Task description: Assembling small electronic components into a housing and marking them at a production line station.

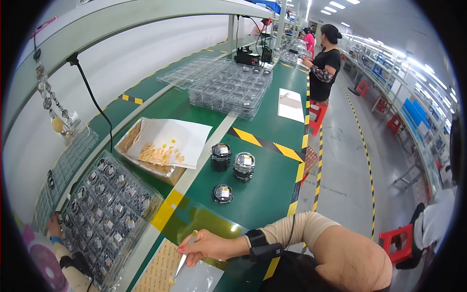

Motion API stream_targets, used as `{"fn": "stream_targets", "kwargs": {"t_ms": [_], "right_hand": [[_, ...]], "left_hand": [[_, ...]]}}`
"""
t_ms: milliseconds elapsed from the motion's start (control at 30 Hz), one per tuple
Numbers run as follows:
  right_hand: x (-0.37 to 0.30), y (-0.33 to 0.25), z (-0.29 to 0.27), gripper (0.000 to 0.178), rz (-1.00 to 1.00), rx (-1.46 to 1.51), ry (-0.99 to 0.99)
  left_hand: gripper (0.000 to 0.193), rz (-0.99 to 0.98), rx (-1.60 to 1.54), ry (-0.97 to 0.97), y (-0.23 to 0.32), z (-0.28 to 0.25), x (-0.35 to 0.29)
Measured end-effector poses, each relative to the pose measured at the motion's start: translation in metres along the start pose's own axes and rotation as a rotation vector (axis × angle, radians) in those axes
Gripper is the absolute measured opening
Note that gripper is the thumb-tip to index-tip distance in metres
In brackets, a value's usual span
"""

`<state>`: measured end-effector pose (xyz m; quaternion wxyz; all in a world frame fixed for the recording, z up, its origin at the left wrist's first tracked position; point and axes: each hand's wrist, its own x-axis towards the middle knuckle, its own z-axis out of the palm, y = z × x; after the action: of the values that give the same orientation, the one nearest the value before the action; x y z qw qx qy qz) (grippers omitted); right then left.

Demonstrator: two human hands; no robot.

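Observation:
My right hand point(204, 246) is closed around metal tweezers point(184, 260), which point down at a sheet of tan adhesive pieces point(160, 267) on the bench. The tips touch or hover just over the sheet's lower edge, beside a bare whitish film point(206, 277). Far to the left, my left hand point(54, 226) is at the outer edge of a clear plastic tray point(146, 221) filled with round black electronic modules point(116, 209). Its fingers are small and partly hidden there, so their grip is unclear. Beyond my right hand stand two short stacks of round modules point(244, 163) and a lower one point(223, 193).
A cardboard box point(129, 138) with white paper and loose tan scraps stands behind the tray. Stacked clear trays point(228, 87) and a white sheet point(291, 104) lie farther along the green bench point(272, 180). A co-worker point(328, 63) is at its far end, near a red stool point(317, 117).

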<state>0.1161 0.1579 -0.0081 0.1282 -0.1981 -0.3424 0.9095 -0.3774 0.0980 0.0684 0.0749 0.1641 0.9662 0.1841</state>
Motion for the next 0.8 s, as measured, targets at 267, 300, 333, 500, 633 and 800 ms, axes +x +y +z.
{"fn": "stream_targets", "kwargs": {"t_ms": [267, 300, 333, 500, 633, 800], "right_hand": [[-0.003, -0.001, 0.0, 0.027, -0.023, 0.009, -0.009], [-0.002, 0.0, -0.001, 0.027, -0.018, 0.006, -0.008], [-0.002, -0.001, -0.001, 0.027, -0.014, 0.003, -0.006], [-0.003, -0.002, -0.001, 0.028, -0.012, -0.008, -0.019], [-0.003, 0.001, -0.002, 0.028, -0.019, -0.008, -0.04], [0.0, 0.002, -0.003, 0.026, -0.009, 0.006, 0.002]], "left_hand": [[0.037, 0.038, 0.038, -0.011, 0.021, 0.006, -0.002], [0.037, 0.04, 0.043, -0.018, 0.023, 0.009, -0.001], [0.037, 0.043, 0.048, -0.026, 0.026, 0.011, 0.001], [0.043, 0.107, 0.15, -0.018, 0.006, 0.03, 0.059], [0.059, 0.154, 0.257, 0.001, -0.013, 0.033, 0.092], [0.065, 0.268, 0.237, 0.038, -0.006, 0.028, 0.054]]}}
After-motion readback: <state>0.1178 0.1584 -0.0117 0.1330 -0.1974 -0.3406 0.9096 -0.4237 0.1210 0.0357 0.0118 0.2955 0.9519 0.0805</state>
